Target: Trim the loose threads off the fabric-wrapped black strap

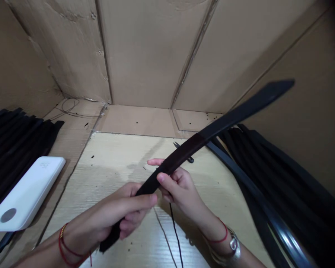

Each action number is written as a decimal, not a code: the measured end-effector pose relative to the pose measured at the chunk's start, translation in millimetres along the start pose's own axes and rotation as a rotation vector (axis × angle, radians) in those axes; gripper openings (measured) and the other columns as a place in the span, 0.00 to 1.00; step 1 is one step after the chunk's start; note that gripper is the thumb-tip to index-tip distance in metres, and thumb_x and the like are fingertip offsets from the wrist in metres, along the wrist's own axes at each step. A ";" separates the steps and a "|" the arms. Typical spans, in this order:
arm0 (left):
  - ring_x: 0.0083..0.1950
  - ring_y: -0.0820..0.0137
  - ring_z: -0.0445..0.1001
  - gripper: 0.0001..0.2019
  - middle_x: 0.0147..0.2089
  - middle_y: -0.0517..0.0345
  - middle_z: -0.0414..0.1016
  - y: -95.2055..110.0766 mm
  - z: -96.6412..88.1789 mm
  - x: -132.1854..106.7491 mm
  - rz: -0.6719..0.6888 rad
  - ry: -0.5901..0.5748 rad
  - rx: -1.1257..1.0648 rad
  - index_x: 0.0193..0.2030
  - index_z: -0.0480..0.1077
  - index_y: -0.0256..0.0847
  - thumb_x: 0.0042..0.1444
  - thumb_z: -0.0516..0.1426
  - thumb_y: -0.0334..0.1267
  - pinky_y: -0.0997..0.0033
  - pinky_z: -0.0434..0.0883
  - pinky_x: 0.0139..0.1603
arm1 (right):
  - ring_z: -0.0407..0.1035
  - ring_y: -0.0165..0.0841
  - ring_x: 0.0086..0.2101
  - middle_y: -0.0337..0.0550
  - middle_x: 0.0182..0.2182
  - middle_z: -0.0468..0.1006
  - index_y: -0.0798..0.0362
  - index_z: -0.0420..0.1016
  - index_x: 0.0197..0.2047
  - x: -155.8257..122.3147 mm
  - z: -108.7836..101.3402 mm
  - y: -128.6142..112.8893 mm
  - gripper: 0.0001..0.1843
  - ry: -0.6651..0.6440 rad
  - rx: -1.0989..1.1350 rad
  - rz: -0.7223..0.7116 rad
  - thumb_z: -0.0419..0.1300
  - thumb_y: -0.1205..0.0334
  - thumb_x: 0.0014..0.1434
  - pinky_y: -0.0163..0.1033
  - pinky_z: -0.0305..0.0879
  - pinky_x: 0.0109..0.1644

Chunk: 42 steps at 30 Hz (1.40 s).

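A long black belt [212, 130] runs diagonally across the view, its tapered end rising to the upper right and its other end hanging down at lower left. My left hand [123, 210] is wrapped around the belt's lower part. My right hand [177, 188] grips it a little higher, with the thumb on top and the fingers curled beneath. Just behind the belt lie small black scissors [183, 152], partly hidden by it. A thin black cord [175, 232] lies on the board below my right hand.
A pale wooden board [123, 156] lies on flattened cardboard, with cardboard walls [147, 48] behind it. Several black belts lie in piles at left [13, 149] and right [284, 186]. A white power bank [26, 193] with a black cable [2, 243] lies at left.
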<state>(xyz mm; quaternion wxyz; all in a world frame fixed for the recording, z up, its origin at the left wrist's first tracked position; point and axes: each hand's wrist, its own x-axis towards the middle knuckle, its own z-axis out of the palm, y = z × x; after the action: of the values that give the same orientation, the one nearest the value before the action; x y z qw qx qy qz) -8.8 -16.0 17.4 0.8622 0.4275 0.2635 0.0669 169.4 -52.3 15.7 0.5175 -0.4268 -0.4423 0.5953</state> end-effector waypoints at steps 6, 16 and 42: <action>0.11 0.81 0.36 0.24 0.12 0.71 0.42 -7.9 -3.2 4.8 -0.188 -0.403 -0.450 0.25 0.56 0.42 0.56 0.54 0.60 0.78 0.38 0.08 | 0.43 0.17 0.16 0.29 0.18 0.55 0.56 0.71 0.40 -1.6 1.0 -8.7 0.15 -0.048 0.003 -0.061 0.66 0.54 0.58 0.28 0.38 0.17; 0.25 0.74 0.59 0.21 0.22 0.63 0.60 -1.4 2.0 1.4 0.257 0.556 0.806 0.30 0.62 0.40 0.65 0.47 0.56 0.73 0.53 0.27 | 0.55 0.24 0.25 0.38 0.25 0.63 0.58 0.69 0.34 11.5 -8.7 3.6 0.21 0.148 -0.347 -0.090 0.63 0.46 0.59 0.31 0.51 0.27; 0.13 0.83 0.40 0.16 0.16 0.71 0.47 -3.3 -0.2 -4.0 0.049 -0.147 -0.400 0.34 0.66 0.39 0.63 0.53 0.51 0.86 0.50 0.11 | 0.42 0.20 0.18 0.30 0.17 0.52 0.58 0.70 0.36 5.2 -5.9 7.0 0.21 0.003 0.053 -0.051 0.65 0.47 0.57 0.29 0.36 0.21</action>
<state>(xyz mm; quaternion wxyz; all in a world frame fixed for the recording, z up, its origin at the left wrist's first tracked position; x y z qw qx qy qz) -12.6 -19.3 16.3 0.9449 0.2579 0.1708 0.1075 172.9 -47.1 7.2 0.5444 -0.4023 -0.4363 0.5928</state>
